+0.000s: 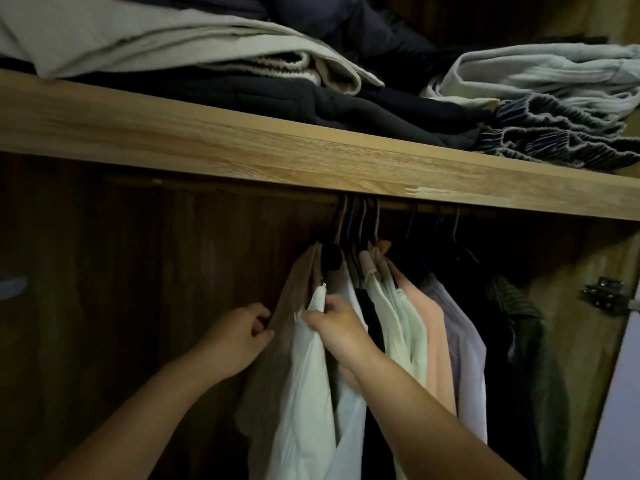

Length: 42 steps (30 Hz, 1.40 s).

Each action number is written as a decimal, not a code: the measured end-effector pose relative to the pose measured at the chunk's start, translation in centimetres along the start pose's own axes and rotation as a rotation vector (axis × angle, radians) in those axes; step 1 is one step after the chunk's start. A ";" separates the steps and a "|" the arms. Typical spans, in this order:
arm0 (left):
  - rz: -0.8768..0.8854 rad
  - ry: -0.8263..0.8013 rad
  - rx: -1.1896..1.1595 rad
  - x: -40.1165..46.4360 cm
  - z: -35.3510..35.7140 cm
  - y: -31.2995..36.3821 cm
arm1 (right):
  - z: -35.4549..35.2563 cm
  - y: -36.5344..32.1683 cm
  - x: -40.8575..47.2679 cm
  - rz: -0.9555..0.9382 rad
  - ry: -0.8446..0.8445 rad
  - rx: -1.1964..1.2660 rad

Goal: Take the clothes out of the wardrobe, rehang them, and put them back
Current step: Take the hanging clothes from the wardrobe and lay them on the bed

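View from head height into an open wooden wardrobe, dimly lit. A row of clothes hangs on hangers from a rail just under a light wood shelf, bunched toward the middle and right of the rail. From left to right the hanging clothes are a tan garment, a white shirt, a black piece, a pale green top, a peach top, a lilac shirt and dark garments at the far right. Two bare forearms reach in from the bottom of the view. The left hand has its fingers curled and pinches the left edge of the tan garment at about shoulder level. The right hand pinches the top edge of the white shirt between thumb and fingers, just beside the tan garment, with its wrist lying across the front of the black piece. The two hands are near each other, with the tan garment and the white shirt's edge between them. On the shelf above lie folded clothes: a beige pile on dark folded items at the left, and pale blue fabric over a striped, gathered piece at the right. A metal hinge sits on the right side panel.
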State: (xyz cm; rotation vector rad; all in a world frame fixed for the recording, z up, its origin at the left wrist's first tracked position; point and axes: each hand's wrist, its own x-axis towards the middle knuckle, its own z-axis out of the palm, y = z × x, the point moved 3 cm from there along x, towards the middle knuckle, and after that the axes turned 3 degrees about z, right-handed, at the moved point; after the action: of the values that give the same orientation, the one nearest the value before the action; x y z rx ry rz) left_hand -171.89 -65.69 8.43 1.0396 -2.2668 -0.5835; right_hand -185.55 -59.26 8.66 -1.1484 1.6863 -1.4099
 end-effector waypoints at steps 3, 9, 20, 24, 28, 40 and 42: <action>0.003 0.020 -0.015 0.0 -0.5 -0.7 | 1.3 0.0 0.9 0.018 -0.007 0.256; 0.010 0.045 -0.025 -0.1 -1.1 -1.3 | 0.4 -0.8 1.4 -0.004 0.009 0.674; 0.042 0.163 -0.057 -0.1 -2.0 -1.5 | -3.2 -3.3 -3.8 -0.139 -0.137 0.927; 0.045 0.224 -0.060 0.3 -1.5 -1.1 | -4.5 -1.0 -6.3 -0.078 -0.161 0.760; 0.026 0.268 -0.008 0.1 -1.0 -0.6 | -6.6 0.8 -9.4 -0.025 -0.146 0.633; 0.163 0.110 0.239 -5.0 3.4 4.7 | -15.3 3.2 -24.8 0.061 -0.285 0.378; 0.200 0.110 0.232 -7.3 4.5 6.5 | -16.8 3.3 -27.5 0.066 -0.273 0.354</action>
State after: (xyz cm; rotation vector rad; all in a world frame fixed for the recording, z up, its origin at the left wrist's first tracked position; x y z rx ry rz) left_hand -174.44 -55.43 6.63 0.9111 -2.3433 -0.1788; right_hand -190.08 -27.23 7.55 -1.0204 1.2169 -1.3726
